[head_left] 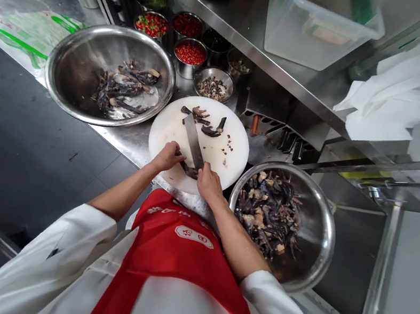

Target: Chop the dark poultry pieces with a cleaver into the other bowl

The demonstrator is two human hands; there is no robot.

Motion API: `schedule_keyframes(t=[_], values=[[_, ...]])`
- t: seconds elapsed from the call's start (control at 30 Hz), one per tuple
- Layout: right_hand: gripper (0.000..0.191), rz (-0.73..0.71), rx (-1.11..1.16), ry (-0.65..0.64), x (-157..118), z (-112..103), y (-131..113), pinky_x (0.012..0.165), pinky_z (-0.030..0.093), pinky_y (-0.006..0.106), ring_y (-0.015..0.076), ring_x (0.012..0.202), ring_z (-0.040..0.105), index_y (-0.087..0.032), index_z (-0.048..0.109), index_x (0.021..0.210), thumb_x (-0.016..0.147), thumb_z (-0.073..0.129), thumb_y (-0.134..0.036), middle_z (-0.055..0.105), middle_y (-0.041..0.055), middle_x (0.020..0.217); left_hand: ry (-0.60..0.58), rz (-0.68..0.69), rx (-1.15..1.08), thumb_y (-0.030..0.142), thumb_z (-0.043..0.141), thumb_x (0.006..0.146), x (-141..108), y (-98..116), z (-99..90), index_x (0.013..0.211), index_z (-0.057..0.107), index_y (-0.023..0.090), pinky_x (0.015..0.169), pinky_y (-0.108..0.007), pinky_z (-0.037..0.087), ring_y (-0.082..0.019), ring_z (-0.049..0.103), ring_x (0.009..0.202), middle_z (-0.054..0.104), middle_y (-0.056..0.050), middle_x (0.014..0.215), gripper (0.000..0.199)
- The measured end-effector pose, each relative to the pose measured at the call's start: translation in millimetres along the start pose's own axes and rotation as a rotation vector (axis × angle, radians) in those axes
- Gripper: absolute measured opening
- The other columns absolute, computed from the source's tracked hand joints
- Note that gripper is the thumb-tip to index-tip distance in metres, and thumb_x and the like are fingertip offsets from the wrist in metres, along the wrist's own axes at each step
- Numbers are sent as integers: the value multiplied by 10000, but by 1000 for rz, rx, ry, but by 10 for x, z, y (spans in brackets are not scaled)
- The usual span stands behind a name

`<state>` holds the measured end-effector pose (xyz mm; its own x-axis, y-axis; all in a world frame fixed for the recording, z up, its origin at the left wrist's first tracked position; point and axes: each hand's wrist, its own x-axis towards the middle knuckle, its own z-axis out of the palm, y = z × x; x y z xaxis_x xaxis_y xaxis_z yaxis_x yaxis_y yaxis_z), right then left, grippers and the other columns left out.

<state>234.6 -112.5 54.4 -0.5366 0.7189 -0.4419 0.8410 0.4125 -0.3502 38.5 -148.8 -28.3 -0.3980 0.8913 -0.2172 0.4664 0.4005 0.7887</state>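
My right hand (pixel 210 183) is closed around the handle of a cleaver (pixel 193 142), its broad blade pointing away across the round white cutting board (pixel 161 135). At the near left of the board, my left hand (pixel 169 156) pinches a dark chicken foot (pixel 191 172), which lies partly under the blade. Whether the edge has gone into it I cannot tell. Farther back on the board rest another black chicken foot (pixel 213 128) and several dark pieces (pixel 197 114). Small cut scraps (pixel 227 146) are scattered at the board's right.
A steel bowl (pixel 61 66) at left holds dark chicken feet; another steel bowl (pixel 323 242) at right is heaped with cut pieces. Behind stand several tins of chopped peppers (pixel 189 54). A knife rack (pixel 268 126), a sink (pixel 354 258) and an overhead shelf (pixel 252 29) are at right.
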Motion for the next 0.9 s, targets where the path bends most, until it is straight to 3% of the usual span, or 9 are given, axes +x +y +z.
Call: schedule_keyframes(t=[0.17,0.37,0.53,0.7,0.8,0.9], values=[[319,-33,9,91,1,-41,-17,754,396,325,277,936,637,-140,410,1208,1005,215,-289,686,148,1007,69,-35,-54,290,731,701,-99,-6,75,943,485,178,786,-327,416,-174,483,821,477,-44,917,363],[267,-13,-41,-37,56,123,-50,757,401,329,272,929,644,-134,416,1195,979,282,-217,679,156,1015,73,-12,-81,274,729,694,-135,-4,83,926,485,182,778,-321,413,-174,480,827,475,-32,894,349],[243,-35,-24,-32,148,114,88,714,394,320,276,892,641,-157,438,1157,972,316,-257,682,142,976,28,9,-64,317,698,721,-296,-8,-113,917,519,192,698,-289,405,-157,477,744,483,-8,796,293],[222,-18,128,11,229,105,339,690,395,284,236,841,623,-183,483,1081,958,355,-316,676,91,910,-157,-16,-155,384,609,787,-586,28,-355,976,550,211,570,-250,370,-123,441,598,452,31,660,263],[237,30,168,85,204,82,440,672,389,283,240,817,613,-190,486,1079,955,339,-329,663,76,862,-209,-38,-226,405,628,766,-710,9,-435,963,563,220,522,-237,345,-110,430,540,437,49,600,277],[239,46,152,187,93,44,477,684,378,288,258,853,607,-195,486,1083,951,340,-331,657,90,876,-182,-56,-357,414,667,737,-759,-83,-518,952,576,217,528,-236,365,-114,488,546,496,42,596,305]])
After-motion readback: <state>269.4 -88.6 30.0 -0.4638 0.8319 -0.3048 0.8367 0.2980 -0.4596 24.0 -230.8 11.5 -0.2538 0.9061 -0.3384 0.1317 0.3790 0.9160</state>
